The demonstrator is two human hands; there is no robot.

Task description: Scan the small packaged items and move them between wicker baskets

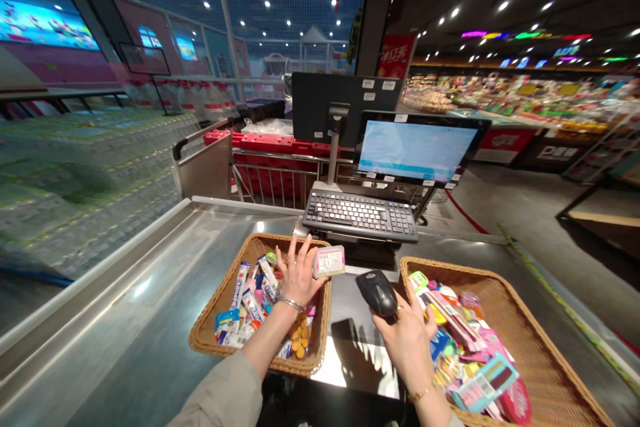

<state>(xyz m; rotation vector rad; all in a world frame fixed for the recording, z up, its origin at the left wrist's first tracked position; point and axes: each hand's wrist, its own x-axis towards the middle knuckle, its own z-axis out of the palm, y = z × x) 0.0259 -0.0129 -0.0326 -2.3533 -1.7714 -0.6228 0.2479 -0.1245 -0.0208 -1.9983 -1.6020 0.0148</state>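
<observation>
My left hand (299,273) hovers over the left wicker basket (210,327), holding a small pink labelled packet (329,261) between thumb and fingers, the other fingers spread. My right hand (407,337) is closed round a black handheld barcode scanner (377,292), which points toward the packet. The left basket holds several snack sticks and wrapped sweets (250,303). The right wicker basket (545,347) is full of colourful small packets (465,347).
Both baskets sit on a steel checkout counter (150,293). Behind them are a keyboard (361,215), a lit till screen (416,150) and a second monitor's back (340,103). A red cart (270,163) stands beyond a metal rail. Shop shelves run along the far right.
</observation>
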